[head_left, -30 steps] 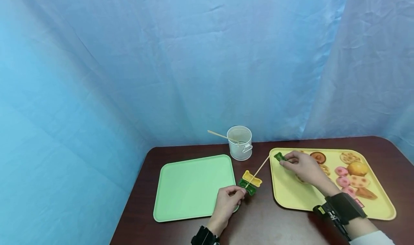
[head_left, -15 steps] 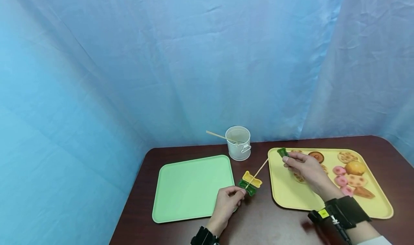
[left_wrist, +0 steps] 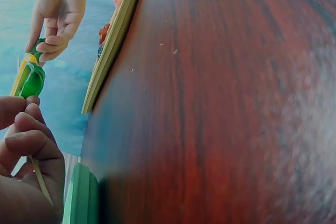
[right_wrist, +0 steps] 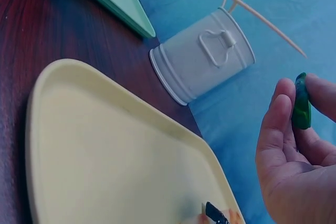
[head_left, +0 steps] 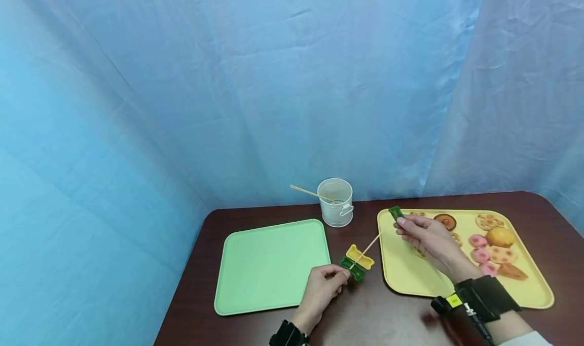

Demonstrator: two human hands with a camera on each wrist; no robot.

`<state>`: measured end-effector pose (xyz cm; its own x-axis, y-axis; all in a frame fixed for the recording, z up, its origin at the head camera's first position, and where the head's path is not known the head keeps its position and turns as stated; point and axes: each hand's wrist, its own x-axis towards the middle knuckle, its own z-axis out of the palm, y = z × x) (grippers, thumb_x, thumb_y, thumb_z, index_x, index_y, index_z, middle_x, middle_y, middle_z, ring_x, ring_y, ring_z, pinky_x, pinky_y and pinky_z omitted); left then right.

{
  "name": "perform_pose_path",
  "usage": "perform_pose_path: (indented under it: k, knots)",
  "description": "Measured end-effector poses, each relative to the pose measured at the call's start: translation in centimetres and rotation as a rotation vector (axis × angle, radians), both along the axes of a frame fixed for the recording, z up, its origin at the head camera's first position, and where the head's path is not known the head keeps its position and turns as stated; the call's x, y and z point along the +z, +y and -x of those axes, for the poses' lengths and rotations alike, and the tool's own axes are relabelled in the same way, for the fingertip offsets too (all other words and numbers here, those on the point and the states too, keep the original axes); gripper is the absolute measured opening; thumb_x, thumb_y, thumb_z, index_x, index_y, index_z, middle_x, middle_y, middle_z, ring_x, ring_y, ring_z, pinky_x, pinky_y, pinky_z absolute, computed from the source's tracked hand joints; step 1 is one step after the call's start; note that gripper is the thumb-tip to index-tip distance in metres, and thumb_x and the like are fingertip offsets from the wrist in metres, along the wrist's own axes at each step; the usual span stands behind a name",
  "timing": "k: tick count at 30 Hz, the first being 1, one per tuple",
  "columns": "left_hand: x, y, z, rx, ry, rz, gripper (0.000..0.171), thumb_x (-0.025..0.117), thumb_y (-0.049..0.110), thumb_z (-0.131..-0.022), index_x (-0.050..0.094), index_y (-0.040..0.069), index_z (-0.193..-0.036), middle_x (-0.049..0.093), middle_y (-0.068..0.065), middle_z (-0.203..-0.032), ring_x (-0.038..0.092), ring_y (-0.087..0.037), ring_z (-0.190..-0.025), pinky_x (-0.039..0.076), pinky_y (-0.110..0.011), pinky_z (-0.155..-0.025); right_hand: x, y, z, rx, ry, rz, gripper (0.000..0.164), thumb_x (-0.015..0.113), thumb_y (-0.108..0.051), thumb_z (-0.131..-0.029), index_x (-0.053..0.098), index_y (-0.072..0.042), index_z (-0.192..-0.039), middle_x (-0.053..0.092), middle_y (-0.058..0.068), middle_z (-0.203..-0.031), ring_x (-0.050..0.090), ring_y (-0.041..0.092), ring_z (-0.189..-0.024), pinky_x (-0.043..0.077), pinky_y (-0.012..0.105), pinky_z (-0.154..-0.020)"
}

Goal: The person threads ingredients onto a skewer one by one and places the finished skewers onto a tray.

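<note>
My left hand (head_left: 321,290) holds a wooden skewer (head_left: 373,241) near its lower part, and the stick's tail shows below the curled fingers in the left wrist view. Threaded on it are a green pepper-like piece (head_left: 353,268), close to the fingertips, and a yellow piece (head_left: 360,257) of similar wavy shape beyond it. The skewer's bare tip points up and right. Over the yellow tray's (head_left: 410,283) near-left part, my right hand (head_left: 431,240) pinches another green piece (right_wrist: 302,102) between thumb and fingers. The right wrist view shows the tip apart from that piece.
A small white bucket (head_left: 336,215) with skewers (head_left: 306,189) leaning out stands at the back middle. To the left lies a green tray (head_left: 269,270). Toy foods, including pink rings (head_left: 480,255) and a brown ring (head_left: 445,221), sit on the yellow tray's right and back.
The green piece in my right hand has been raised and turned more upright. My left hand has shifted slightly right and down with the skewer.
</note>
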<state>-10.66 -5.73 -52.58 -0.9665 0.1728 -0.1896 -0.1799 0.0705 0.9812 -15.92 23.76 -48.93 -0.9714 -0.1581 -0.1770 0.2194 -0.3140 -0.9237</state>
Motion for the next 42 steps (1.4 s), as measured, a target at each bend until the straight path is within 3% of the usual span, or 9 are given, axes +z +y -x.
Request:
perform_pose_path:
  k: [21,24,29,33,42]
  knots:
    - [-0.3,0.3,0.2,0.005,-0.011,0.03,0.021,0.073,0.016,-0.089,0.076,-0.005,-0.088,0.059,0.001,-0.067,0.048,-0.007,-0.058,0.038,-0.02,-0.051,0.3,-0.8,-0.3,0.031,0.02,0.021,0.019,0.063,-0.018,-0.105,0.07,-0.012,-0.121,0.071,0.001,-0.106,0.069,0.011,-0.097,0.057,0.026,-0.087]
    - [-0.4,0.3,0.2,0.007,-0.01,0.033,0.02,0.073,0.016,-0.089,0.076,-0.004,-0.088,0.06,0.001,-0.067,0.048,-0.007,-0.058,0.038,-0.021,-0.051,0.3,-0.9,-0.2,0.015,0.019,-0.007,0.027,0.063,-0.018,-0.105,0.064,-0.006,-0.129,0.071,0.0,-0.106,0.069,0.011,-0.097,0.056,0.026,-0.087]
    - [-0.4,0.3,0.3,0.011,-0.01,0.039,0.018,0.073,0.015,-0.089,0.076,-0.003,-0.086,0.06,0.002,-0.067,0.048,-0.006,-0.057,0.039,-0.021,-0.051,0.5,-1.3,-0.4,-0.006,0.091,-0.271,0.059,0.066,-0.025,-0.104,0.045,0.007,-0.149,0.067,0.0,-0.117,0.067,0.007,-0.1,0.056,0.029,-0.092]
    - [-0.4,0.3,0.3,0.015,-0.013,0.04,0.016,0.073,0.015,-0.089,0.077,-0.001,-0.085,0.06,0.003,-0.067,0.048,-0.006,-0.057,0.039,-0.02,-0.052,0.8,-1.5,-0.7,-0.013,0.166,-0.49,0.062,0.066,-0.035,-0.103,0.05,0.003,-0.149,0.063,0.012,-0.129,0.067,0.006,-0.103,0.055,0.034,-0.094]
    - [-0.5,0.3,0.2,0.009,-0.016,0.038,0.019,0.072,0.015,-0.09,0.076,-0.004,-0.088,0.061,0.003,-0.068,0.048,-0.005,-0.057,0.039,-0.02,-0.052,0.9,-1.7,-0.8,0.004,0.17,-0.559,0.061,0.065,-0.036,-0.103,0.052,0.003,-0.148,0.063,0.02,-0.132,0.067,0.004,-0.103,0.054,0.039,-0.096]
